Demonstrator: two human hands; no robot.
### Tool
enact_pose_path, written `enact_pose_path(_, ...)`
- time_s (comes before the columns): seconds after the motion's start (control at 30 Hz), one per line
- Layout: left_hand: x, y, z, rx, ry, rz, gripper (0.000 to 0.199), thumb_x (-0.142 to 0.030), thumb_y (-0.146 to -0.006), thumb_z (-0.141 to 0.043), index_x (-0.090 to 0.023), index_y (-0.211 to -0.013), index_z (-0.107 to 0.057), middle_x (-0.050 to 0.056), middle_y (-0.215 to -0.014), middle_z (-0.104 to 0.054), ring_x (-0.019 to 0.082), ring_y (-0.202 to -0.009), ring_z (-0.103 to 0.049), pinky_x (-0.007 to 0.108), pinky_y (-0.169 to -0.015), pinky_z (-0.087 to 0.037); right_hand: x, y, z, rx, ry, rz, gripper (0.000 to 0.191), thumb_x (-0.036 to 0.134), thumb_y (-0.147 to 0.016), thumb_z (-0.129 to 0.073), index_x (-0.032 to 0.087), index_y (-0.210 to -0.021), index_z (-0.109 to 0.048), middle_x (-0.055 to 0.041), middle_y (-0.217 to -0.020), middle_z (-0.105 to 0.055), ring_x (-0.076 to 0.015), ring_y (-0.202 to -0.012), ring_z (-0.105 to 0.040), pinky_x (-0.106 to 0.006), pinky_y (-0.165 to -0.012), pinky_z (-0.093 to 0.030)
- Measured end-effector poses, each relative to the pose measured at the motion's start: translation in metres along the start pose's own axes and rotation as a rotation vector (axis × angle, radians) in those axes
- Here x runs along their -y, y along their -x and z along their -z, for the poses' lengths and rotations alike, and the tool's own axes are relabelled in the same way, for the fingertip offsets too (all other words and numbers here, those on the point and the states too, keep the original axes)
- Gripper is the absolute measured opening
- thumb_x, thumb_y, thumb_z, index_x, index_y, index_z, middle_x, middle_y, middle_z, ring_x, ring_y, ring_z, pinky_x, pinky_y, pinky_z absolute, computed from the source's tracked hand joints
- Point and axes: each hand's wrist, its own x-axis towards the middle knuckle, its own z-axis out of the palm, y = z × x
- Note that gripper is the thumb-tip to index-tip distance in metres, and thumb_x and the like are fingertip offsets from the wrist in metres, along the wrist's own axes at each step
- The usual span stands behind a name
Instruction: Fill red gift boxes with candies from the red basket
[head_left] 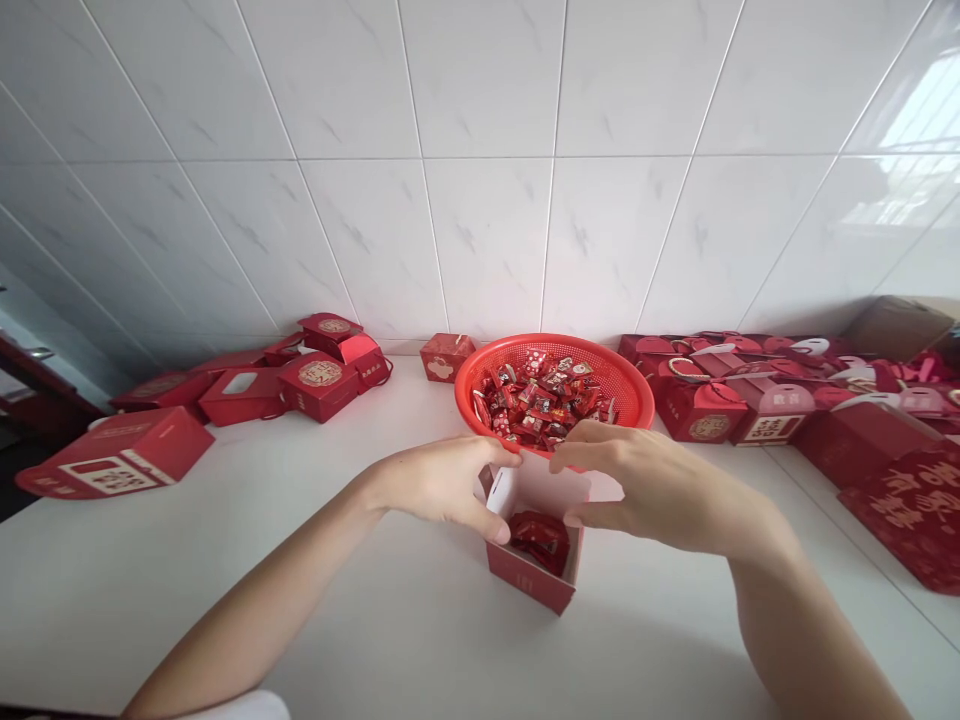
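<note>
An open red gift box (529, 582) with a pale inside stands on the white table in front of me. Red-wrapped candies (541, 540) lie in its bottom. My left hand (446, 485) is at the box's left side, thumb on the rim and fingers curled round towards the back flap. Opposite it, my right hand (645, 485) has its thumb at the right rim and its bent fingers over the back of the box. Both hands grip the box; some fingertips are hidden. Just behind is a red plastic basket (643, 400) of wrapped candies (544, 395).
Several red boxes (319, 385) stand at the left by the wall, with another box (135, 450) lying nearer. A small red box (448, 357) sits left of the basket. Many red boxes (701, 405) crowd the right side, and a brown carton (896, 328) is behind them.
</note>
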Motion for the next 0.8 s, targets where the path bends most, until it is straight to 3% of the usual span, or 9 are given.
enact_pose_path(0.13,-0.002,0.004,-0.003,-0.011,-0.006,0.011,0.076,-0.043,-0.066,-0.083,-0.027,-0.137,-0.063,0.009,-0.133,-0.063,0.023,-0.095,-0.067,0.029,-0.077,-0.052,-0.013,0.004,0.0,0.132,-0.012,-0.015,0.03,0.035,-0.08,-0.077,0.03,-0.11,-0.075,-0.0035,-0.103,-0.075,-0.0224,-0.083,-0.069,-0.029,-0.064,-0.046)
enact_pose_path(0.2,-0.003,0.006,-0.005,-0.029,0.006,-0.037,0.068,-0.047,-0.07,-0.081,-0.03,-0.134,-0.065,0.008,-0.13,-0.061,0.023,-0.097,-0.066,0.029,-0.078,-0.052,-0.018,0.004,-0.006,0.115,-0.034,-0.043,0.035,0.036,-0.08,-0.077,0.028,-0.114,-0.073,-0.0047,-0.102,-0.076,-0.0237,-0.084,-0.069,-0.031,-0.066,-0.048)
enact_pose_path(0.3,-0.005,0.008,-0.006,-0.027,0.027,-0.057,0.056,-0.057,-0.076,-0.075,-0.029,-0.123,-0.071,0.008,-0.128,-0.058,0.022,-0.097,-0.064,0.03,-0.078,-0.051,-0.024,0.008,-0.018,0.05,-0.112,-0.031,0.024,0.036,-0.085,-0.073,0.026,-0.106,-0.074,-0.0049,-0.096,-0.075,-0.022,-0.081,-0.068,-0.031,-0.068,-0.05)
enact_pose_path(0.43,-0.004,0.008,-0.004,-0.021,-0.024,-0.057,0.051,-0.064,-0.073,-0.076,-0.026,-0.106,-0.075,0.007,-0.131,-0.054,0.021,-0.095,-0.063,0.029,-0.074,-0.049,-0.03,0.023,-0.031,0.014,-0.294,0.044,0.026,0.045,-0.089,-0.072,0.025,-0.105,-0.073,-0.0044,-0.1,-0.075,-0.0205,-0.086,-0.067,-0.032,-0.077,-0.052)
enact_pose_path(0.57,-0.001,0.004,-0.005,-0.094,-0.131,-0.048,0.05,-0.07,-0.072,-0.074,-0.024,-0.093,-0.072,0.005,-0.116,-0.058,0.022,-0.094,-0.061,0.028,-0.073,-0.044,-0.031,0.038,-0.044,-0.04,-0.412,0.019,0.035,0.052,-0.085,-0.075,0.024,-0.105,-0.071,-0.0048,-0.102,-0.075,-0.021,-0.089,-0.066,-0.033,-0.082,-0.051)
enact_pose_path(0.67,0.0,0.002,-0.008,-0.11,-0.164,-0.034,0.048,-0.069,-0.077,-0.07,-0.023,-0.089,-0.068,0.003,-0.105,-0.059,0.02,-0.086,-0.058,0.027,-0.07,-0.041,-0.029,0.043,-0.054,-0.091,-0.54,-0.004,0.04,0.06,-0.083,-0.072,0.022,-0.094,-0.069,-0.006,-0.097,-0.074,-0.0231,-0.088,-0.066,-0.036,-0.082,-0.051)
enact_pose_path(0.8,0.001,0.001,-0.009,-0.094,-0.162,-0.049,0.041,-0.063,-0.082,-0.068,-0.023,-0.087,-0.063,0.001,-0.096,-0.057,0.017,-0.078,-0.054,0.025,-0.067,-0.038,-0.025,0.042,-0.061,-0.163,-0.696,-0.072,0.034,0.052,-0.089,-0.068,0.021,-0.075,-0.063,-0.0088,-0.108,-0.075,-0.0266,-0.099,-0.069,-0.038,-0.086,-0.051)
